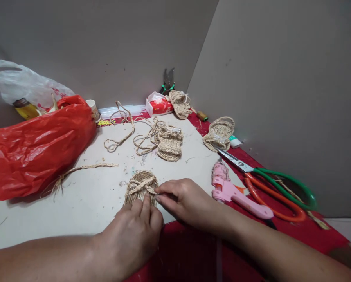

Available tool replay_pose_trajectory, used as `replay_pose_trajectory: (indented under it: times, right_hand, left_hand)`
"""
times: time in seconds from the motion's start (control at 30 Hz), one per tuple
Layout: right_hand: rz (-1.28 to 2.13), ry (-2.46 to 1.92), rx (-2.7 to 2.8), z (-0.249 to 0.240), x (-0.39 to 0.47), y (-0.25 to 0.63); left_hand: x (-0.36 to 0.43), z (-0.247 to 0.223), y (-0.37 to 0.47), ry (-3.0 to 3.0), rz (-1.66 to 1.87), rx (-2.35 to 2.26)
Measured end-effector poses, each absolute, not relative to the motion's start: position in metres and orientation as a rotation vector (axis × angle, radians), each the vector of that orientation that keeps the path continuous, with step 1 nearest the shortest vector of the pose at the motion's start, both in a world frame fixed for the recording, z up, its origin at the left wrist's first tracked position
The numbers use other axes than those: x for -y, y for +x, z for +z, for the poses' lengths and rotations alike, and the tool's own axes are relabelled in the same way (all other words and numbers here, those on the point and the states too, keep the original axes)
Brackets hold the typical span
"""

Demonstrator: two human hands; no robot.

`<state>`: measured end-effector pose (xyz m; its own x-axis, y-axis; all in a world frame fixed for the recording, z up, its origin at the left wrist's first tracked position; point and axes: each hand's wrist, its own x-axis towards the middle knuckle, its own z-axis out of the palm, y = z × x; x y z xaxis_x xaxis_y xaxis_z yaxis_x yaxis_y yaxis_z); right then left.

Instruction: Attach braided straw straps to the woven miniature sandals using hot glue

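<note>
A small woven straw slipper [142, 177] with crossed braided straps lies at the near edge of the pale board. Over its near end my left hand [137, 227] is closed, fingers pressing it down and the index finger near the straps. My right hand [181, 197] pinches the end of a braided strap at the slipper's right side, thumb and fingertips together. Farther back sits another woven slipper [169, 145] with white beads and loose straw cord [147, 137] beside it. The near end of the slipper under my left hand is hidden.
Right of my hands lie a pink glue gun [226, 188] and large scissors [251, 168]. A red plastic bag [40, 149] takes up the left. Behind are a tissue pack [159, 105], glue sticks [121, 111], pliers [168, 82] and beaded slippers [222, 129] by the grey walls.
</note>
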<state>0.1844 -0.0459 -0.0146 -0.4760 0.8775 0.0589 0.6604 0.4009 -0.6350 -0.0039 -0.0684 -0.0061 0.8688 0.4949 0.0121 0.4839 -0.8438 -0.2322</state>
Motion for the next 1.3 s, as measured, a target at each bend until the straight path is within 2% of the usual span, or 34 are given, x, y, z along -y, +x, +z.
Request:
replay_pose_trajectory:
  times: [0.13, 0.4, 0.5, 0.67, 0.8, 0.97, 1.13, 1.3]
  right_hand:
    - [0.874, -1.324, 2.324, -0.011, 0.047, 0.184]
    - [0.704, -1.360, 2.559, 0.000, 0.061, 0.178]
    - [0.712, -1.370, 2.504, 0.006, 0.059, 0.183]
    - [0.762, -1.363, 2.350, 0.011, 0.053, 0.191]
    - [0.740, -1.367, 2.195, 0.014, 0.050, 0.196]
    - [0.642, -1.441, 2.107, 0.009, 0.044, 0.201]
    - [0.592, -1.441, 2.056, -0.001, 0.038, 0.197]
    - [0.590, -1.091, 2.080, -0.008, 0.039, 0.192]
  left_hand:
    - [0.068, -0.008, -0.001, -2.817, 0.044, 0.760]
    - [0.065, -0.004, -0.002, -2.803, 0.032, 0.634]
    - [0.060, 0.000, -0.008, -2.898, -0.191, 0.682]
    - [0.042, 0.016, -0.019, -3.097, -0.807, 0.657]
    - [0.018, 0.020, -0.020, -3.006, -1.204, 1.140]
    - [-0.009, 0.006, -0.016, -3.204, -1.007, 1.957]
    - [-0.016, 0.000, -0.018, -3.471, -0.983, 2.146]
    - [-0.017, 0.000, -0.018, -3.518, -1.202, 2.276]
